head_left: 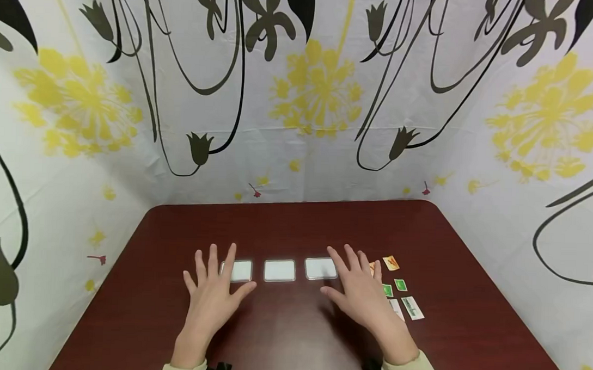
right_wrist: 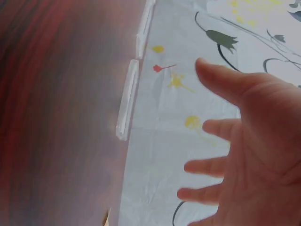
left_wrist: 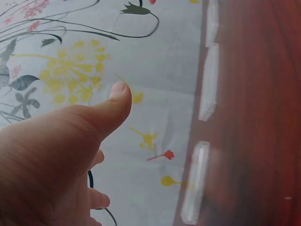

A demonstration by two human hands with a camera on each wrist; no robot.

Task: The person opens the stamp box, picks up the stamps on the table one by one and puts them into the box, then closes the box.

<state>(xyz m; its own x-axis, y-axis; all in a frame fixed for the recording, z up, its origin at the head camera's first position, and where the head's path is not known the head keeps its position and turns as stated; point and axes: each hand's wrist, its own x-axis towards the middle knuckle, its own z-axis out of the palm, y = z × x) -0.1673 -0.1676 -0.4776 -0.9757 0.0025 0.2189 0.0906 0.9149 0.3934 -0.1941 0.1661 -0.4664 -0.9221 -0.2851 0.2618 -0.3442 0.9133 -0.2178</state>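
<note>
Three flat, clear-edged white rectangular cases lie in a row across the table: a left one (head_left: 242,271), a middle one (head_left: 280,270) and a right one (head_left: 320,268). My left hand (head_left: 212,297), fingers spread, is over the table by the left case and partly covers it. My right hand (head_left: 363,293) is spread too, beside the right case and in front of some small cards. Neither hand holds anything. In the left wrist view the thumb (left_wrist: 121,101) stands apart from the cases. Bare spread fingers (right_wrist: 204,167) show in the right wrist view.
Right of my right hand lie small cards in pairs: an orange card (head_left: 391,263), a green card (head_left: 400,285) and a white card with green print (head_left: 412,308), each with a partly hidden neighbour. Flower-patterned cloth (head_left: 297,168) hangs around the dark red table (head_left: 285,228).
</note>
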